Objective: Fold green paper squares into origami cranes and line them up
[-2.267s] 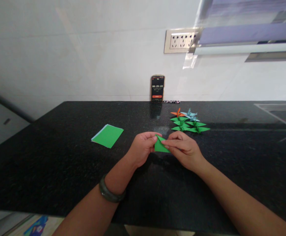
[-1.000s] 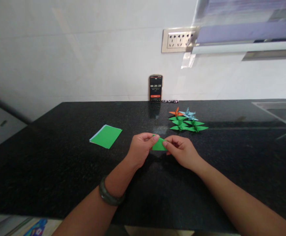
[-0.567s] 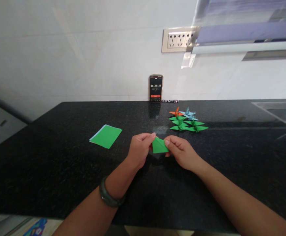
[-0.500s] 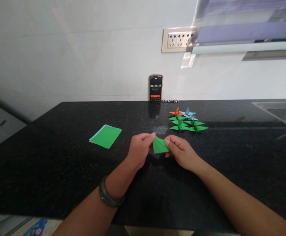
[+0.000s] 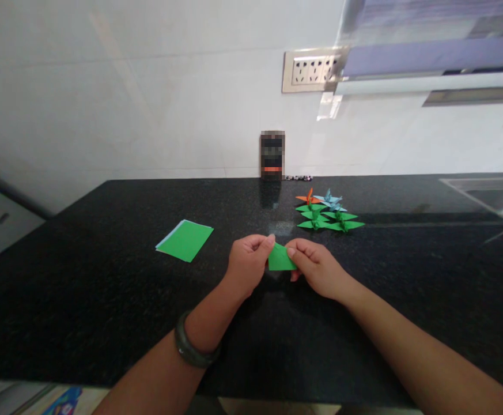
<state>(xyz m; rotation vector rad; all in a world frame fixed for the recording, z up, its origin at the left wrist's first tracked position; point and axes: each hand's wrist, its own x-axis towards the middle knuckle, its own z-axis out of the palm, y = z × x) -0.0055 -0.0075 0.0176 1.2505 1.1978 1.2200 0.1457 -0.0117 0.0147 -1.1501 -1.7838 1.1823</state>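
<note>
- Presently, a small folded green paper (image 5: 280, 259) is held at the middle of the black countertop (image 5: 104, 276), nearer its near edge than its far edge.
- Whether the paper rests on the surface or is lifted just clear of it cannot be told.
- The left hand (image 5: 246, 266) is closed in a pinch on the paper's left corner, with its fingertips (image 5: 270, 242) set at the upper left point of the fold.
- The right hand (image 5: 316, 268) is closed in a pinch on the paper's right side, with the thumb laid on top and the other fingers curled underneath.
- The two hands are held close together, separated only by the width of the paper.
- A dark bracelet (image 5: 191, 351) is worn on the left wrist.
- A stack of flat sheets (image 5: 185, 240), green on top with a pale edge showing, is laid towards the left edge, well apart from the hands.
- A cluster of folded paper figures (image 5: 326, 213), mostly green with one orange and one light blue, is set near the far edge, to the right of the hands.
- A phone (image 5: 272, 154) is propped upright against the wall at the far edge; its screen is blurred.
- A socket plate (image 5: 314, 70) is mounted on the wall above the figures.
- A recessed sink (image 5: 488, 193) is partly seen at the far right corner.
</note>
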